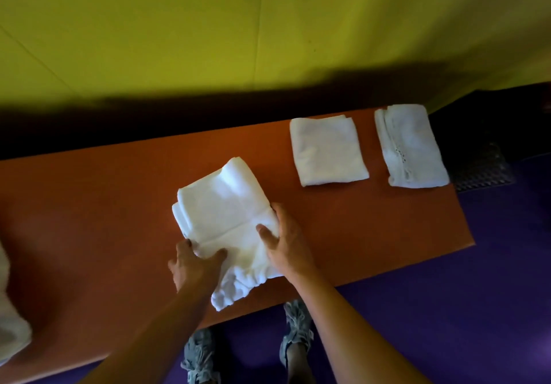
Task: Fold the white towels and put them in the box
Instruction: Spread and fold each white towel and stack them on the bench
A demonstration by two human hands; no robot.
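A white towel (222,213), folded into a thick wad, lies in the middle of the orange table (89,204). My left hand (193,267) grips its near left corner, thumb on top. My right hand (286,243) holds its right edge, thumb pressed on the cloth and fingers behind the edge. The towel's near end is crumpled and hangs toward the table's front edge. Two folded white towels lie further right: one (328,152) square and flat, the other (413,148) with a lace strip near the table's right end. No box is in view.
More white cloth (12,324) shows at the left edge of the table. A yellow-green wall stands behind the table. The floor is purple, with a dark grid mat (483,168) at the right. My two shoes (295,324) show below the table's front edge.
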